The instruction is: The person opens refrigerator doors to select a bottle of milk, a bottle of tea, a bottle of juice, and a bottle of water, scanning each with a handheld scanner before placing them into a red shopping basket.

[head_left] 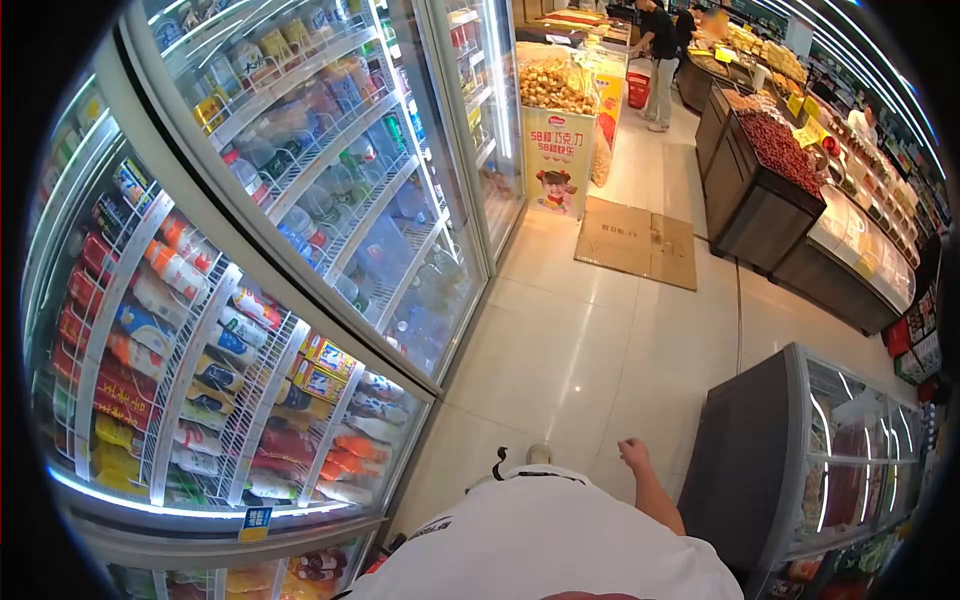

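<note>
My right hand (632, 453) hangs ahead of my white shirt (560, 535), its fingers curled in and nothing visible in them. It is over the pale tiled floor, nearest to the dark side of a glass-topped display case (745, 450), without touching it. My left hand is out of view. A black strap-like piece (501, 462) sticks up at the front of the shirt, and a shoe tip (539, 454) shows beyond it.
Glass-door drink fridges (290, 270) line the left side. Flattened cardboard (637, 243) lies on the floor ahead, by a promotional bin (556, 150) of wrapped goods. Produce stands (757, 180) run along the right. A person (660, 60) stands far ahead near a red basket (638, 88).
</note>
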